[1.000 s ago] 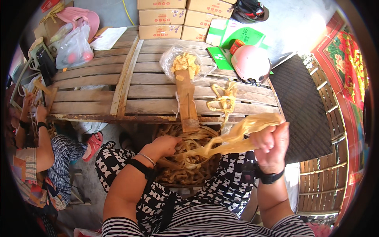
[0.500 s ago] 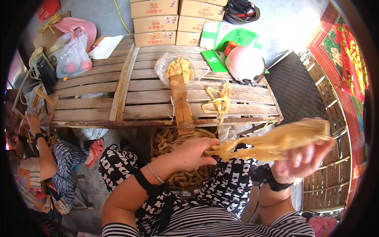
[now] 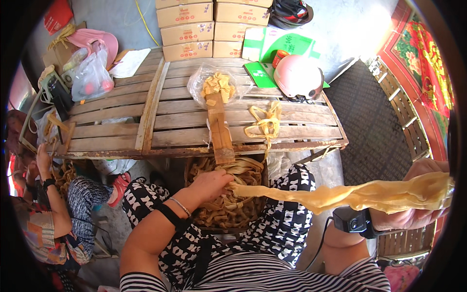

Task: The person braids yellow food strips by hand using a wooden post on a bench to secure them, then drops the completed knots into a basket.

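Your left hand (image 3: 210, 183) pinches 1 end of a long, limp yellow strip (image 3: 340, 194) above the basket (image 3: 228, 209), your right hand (image 3: 418, 194) clasps the other; it looks soft, tearable—grip near ends.

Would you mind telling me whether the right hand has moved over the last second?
Yes. The right hand has swung out to the right, away from the wooden table, drawing the yellow strip taut.

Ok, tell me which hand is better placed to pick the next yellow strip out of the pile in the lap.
Left. The left hand rests on the pile of strips, fingers at the stretched strip's near end. The right hand is far out to the side, gripping that strip's other end.
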A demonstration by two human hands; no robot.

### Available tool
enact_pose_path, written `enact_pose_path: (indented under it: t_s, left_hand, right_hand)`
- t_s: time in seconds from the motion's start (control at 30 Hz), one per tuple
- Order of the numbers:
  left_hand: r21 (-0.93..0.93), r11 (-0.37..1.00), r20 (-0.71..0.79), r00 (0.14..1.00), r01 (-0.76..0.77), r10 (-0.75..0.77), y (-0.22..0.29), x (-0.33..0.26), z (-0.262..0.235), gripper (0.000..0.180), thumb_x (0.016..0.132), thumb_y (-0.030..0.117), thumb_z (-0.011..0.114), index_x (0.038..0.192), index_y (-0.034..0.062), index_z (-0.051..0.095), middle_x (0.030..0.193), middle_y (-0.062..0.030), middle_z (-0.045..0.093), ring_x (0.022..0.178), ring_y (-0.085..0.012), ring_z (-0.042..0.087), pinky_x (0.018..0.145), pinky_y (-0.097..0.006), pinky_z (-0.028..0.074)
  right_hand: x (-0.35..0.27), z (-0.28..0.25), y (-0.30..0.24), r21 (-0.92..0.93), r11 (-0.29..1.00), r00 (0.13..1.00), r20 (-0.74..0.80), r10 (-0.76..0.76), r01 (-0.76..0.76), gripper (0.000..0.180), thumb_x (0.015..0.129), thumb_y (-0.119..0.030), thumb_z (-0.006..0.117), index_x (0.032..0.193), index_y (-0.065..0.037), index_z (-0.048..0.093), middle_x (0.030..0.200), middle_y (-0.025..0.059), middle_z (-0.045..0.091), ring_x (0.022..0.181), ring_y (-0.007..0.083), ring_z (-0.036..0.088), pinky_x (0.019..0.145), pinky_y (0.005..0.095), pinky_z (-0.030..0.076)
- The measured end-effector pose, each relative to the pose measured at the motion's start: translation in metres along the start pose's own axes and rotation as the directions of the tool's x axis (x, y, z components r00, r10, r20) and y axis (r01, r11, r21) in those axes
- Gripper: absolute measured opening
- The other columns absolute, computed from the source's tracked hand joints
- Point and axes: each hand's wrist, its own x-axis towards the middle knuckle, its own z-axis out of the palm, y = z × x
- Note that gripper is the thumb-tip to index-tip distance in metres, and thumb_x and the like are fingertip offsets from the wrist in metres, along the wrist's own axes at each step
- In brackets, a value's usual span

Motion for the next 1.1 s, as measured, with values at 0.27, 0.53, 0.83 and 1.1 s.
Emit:
enact_pose_path:
  t_s: [0.27,0.53,0.83,1.1]
  left_hand:
    - [0.096,0.985,0.073,0.986,0.142,-0.149,-0.007,-0.007,-0.022,0.024,0.082,0.013,0.065,0.106,0.0125,0.062,0.104,-0.0075,0.062,0.094,-0.0316,0.063,0.079,-0.043,0.051]
    - [-0.043,0.998,-0.088,0.995,-0.044,0.041,0.041,0.010,0.045,0.041,0.083,0.005,0.059,0.124,0.0083,0.057,0.114,-0.0120,0.059,0.107,-0.0337,0.058,0.089,-0.043,0.049]
    - [-0.548,0.829,-0.240,0.970,-0.116,-0.022,0.123,-0.017,-0.036,0.040,0.085,0.029,0.071,0.114,0.0046,0.059,0.105,-0.0130,0.064,0.098,-0.0275,0.064,0.088,-0.039,0.050]
    - [-0.528,0.849,0.375,0.894,-0.012,0.246,0.122,-0.036,-0.010,0.033,0.087,0.024,0.069,0.118,0.0132,0.063,0.088,-0.0076,0.068,0.082,-0.0204,0.066,0.078,-0.035,0.053]
  right_hand:
    - [-0.011,-0.007,0.017,-0.004,0.999,0.999,-0.018,0.044,-0.044,0.023,0.100,-0.023,0.044,0.111,-0.004,0.049,0.077,0.0031,0.053,0.050,0.0065,0.047,0.054,0.0249,0.047]
    - [-0.006,-0.008,0.009,0.004,0.999,0.997,-0.064,0.042,-0.042,0.026,0.104,-0.022,0.036,0.116,-0.002,0.047,0.084,0.0047,0.053,0.055,0.0068,0.048,0.061,0.0272,0.049]
    - [-0.027,-0.016,0.074,0.080,0.966,0.942,-0.216,0.256,-0.244,0.032,0.109,-0.023,0.028,0.121,0.000,0.045,0.088,0.0051,0.051,0.057,0.0070,0.047,0.064,0.0285,0.048]
    - [-0.006,-0.031,0.023,-0.197,0.969,0.980,0.098,0.172,-0.150,0.045,0.105,-0.044,0.036,0.111,-0.006,0.059,0.065,-0.0061,0.050,0.044,0.0035,0.041,0.053,0.0188,0.046]
